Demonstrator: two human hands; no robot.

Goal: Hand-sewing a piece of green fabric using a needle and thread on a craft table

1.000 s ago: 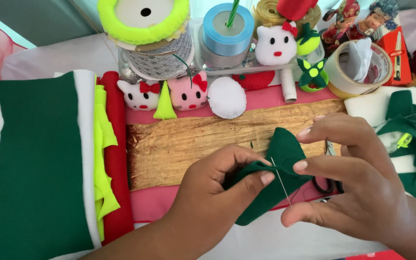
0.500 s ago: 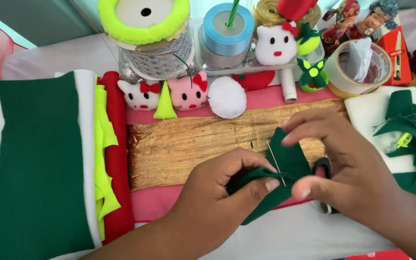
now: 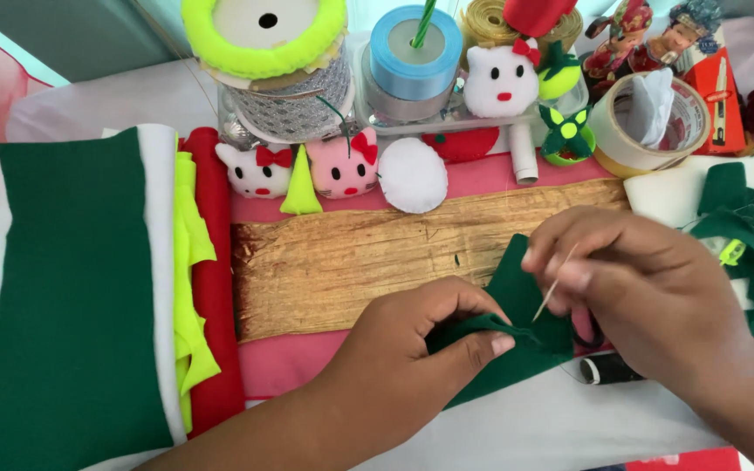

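My left hand [image 3: 412, 349] pinches a folded piece of dark green felt [image 3: 517, 296] over the gold fabric strip [image 3: 351, 262]. My right hand [image 3: 647, 296] holds a thin needle [image 3: 554, 288] between thumb and forefinger, its tip stuck into the felt's folded edge beside my left fingertips. A black thread spool [image 3: 608, 369] lies just under my right hand, partly hidden by it.
Stacked felt sheets, dark green [image 3: 71, 288], white, neon yellow [image 3: 189, 262] and red, lie at the left. Ribbon spools [image 3: 263, 52], small plush cat heads [image 3: 255, 170], a white pad [image 3: 414, 174], a tape roll [image 3: 647, 122] and figurines line the back. Green felt scraps [image 3: 752, 244] lie right.
My right hand shifted up and slightly left, bringing the needle upright into the felt's fold. My left hand kept its pinch on the green felt.
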